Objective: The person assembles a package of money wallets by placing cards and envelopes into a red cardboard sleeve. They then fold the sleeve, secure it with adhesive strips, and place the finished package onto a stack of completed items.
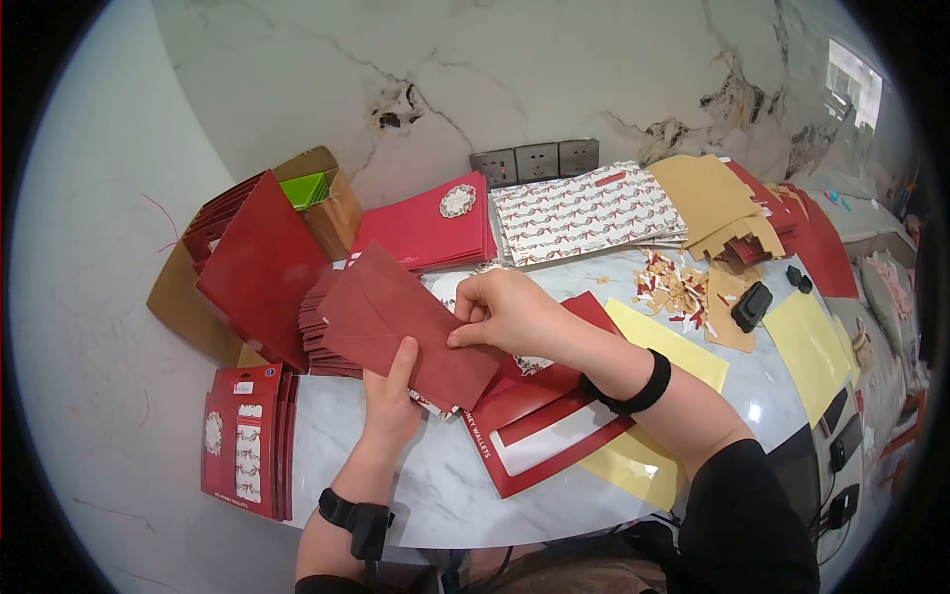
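Note:
Over the middle of the table, my left hand [389, 406] grips a tilted red paper envelope [396, 322], its thumb pressed on the face and the fingers hidden underneath. White patterned paper shows at the envelope's lower edge. My right hand [507, 312] has its thumb and index finger closed on the envelope's upper right edge. Beneath the right forearm lies a red card sleeve [515, 479] lettered "MONEY WALLETS", with a long window. A stack of red envelopes [322, 332] stands just left of the held one.
Filled red packs [244, 436] stand front left, before a cardboard box [170, 307]. Red folders [421, 223], patterned sheets [589, 213] and tan card [703, 193] line the wall. Paper scraps [673, 287], a black device [752, 307] and yellow sheets [807, 342] lie right.

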`<state>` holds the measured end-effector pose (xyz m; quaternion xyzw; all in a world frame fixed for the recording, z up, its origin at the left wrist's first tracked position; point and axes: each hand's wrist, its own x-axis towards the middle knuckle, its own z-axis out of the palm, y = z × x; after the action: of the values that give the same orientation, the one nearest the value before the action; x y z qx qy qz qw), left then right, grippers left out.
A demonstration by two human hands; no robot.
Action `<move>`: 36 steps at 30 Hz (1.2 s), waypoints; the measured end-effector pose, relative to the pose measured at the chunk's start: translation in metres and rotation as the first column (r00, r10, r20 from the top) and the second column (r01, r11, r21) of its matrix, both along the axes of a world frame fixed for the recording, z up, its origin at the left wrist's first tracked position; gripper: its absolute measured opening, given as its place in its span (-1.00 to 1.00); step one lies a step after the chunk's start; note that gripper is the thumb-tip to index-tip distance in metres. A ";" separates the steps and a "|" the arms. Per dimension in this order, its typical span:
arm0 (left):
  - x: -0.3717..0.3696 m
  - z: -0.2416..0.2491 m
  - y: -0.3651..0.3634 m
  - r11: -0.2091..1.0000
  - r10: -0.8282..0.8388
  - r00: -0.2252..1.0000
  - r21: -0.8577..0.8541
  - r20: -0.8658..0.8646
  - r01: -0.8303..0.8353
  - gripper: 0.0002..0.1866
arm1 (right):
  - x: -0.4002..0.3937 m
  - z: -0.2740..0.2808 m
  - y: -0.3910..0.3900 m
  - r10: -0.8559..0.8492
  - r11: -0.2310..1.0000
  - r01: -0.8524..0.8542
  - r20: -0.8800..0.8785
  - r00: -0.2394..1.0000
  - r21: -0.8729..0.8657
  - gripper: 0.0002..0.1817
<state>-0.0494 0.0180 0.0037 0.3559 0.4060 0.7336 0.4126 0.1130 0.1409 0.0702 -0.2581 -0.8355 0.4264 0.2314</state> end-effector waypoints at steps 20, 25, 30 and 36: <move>0.005 0.004 -0.003 0.997 -0.071 0.986 -0.012 0.150 0.074 -0.48 | 0.000 0.004 0.001 -0.063 0.965 0.117 -0.223 0.973 0.235 -0.77; 0.006 0.001 -0.007 0.987 -0.160 0.954 0.021 0.253 0.160 -0.46 | 0.001 0.002 0.001 0.060 0.992 -0.040 -0.170 0.984 0.117 -0.81; 0.009 0.003 -0.008 0.996 -0.088 0.988 0.014 0.124 0.087 -0.40 | 0.004 0.011 0.002 0.106 0.994 -0.107 -0.074 0.992 -0.003 -0.79; 0.015 0.012 0.000 0.986 0.169 0.986 0.016 -0.012 -0.169 -0.46 | 0.007 0.018 0.004 0.192 0.944 -0.216 0.118 0.974 0.251 -0.81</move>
<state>-0.0343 0.0178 0.0154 0.3281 0.4318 0.7667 0.3435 0.1203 0.1451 0.0881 -0.1567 -0.9164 0.3216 0.1796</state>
